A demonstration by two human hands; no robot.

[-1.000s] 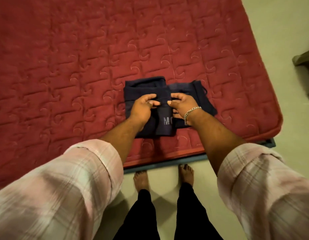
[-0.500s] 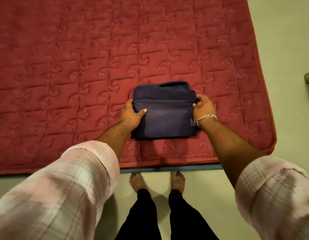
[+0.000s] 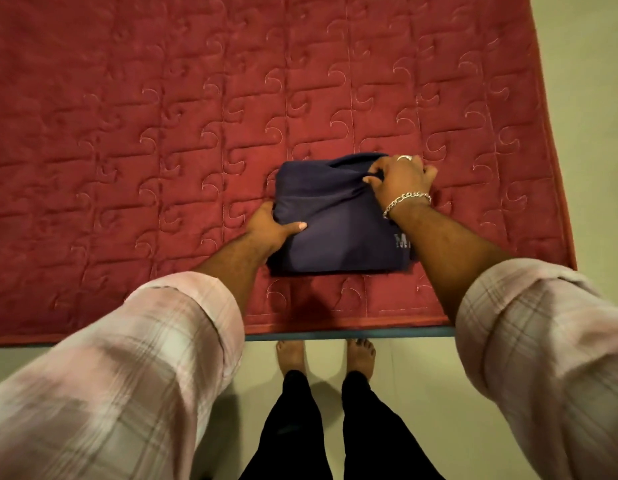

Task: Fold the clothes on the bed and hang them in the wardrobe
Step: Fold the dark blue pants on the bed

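A folded navy garment [image 3: 335, 230] with pale lettering near its right edge lies on the red quilted bed [image 3: 196, 133], close to the bed's near edge. My left hand [image 3: 271, 228] grips the garment's left edge, thumb on top and fingers tucked underneath. My right hand [image 3: 401, 180], with a silver bracelet and a ring, pinches a bunch of fabric at the garment's far right corner. No other clothes show on the bed.
The bed's near edge [image 3: 335, 332] runs just in front of my bare feet [image 3: 326, 355] on the pale floor [image 3: 595, 98]. The floor continues along the bed's right side. No wardrobe is in view.
A second ago both hands met at the middle of the half-folded garment. It has since been folded into a compact rectangle, and my right hand has moved from its right edge to the far right corner.
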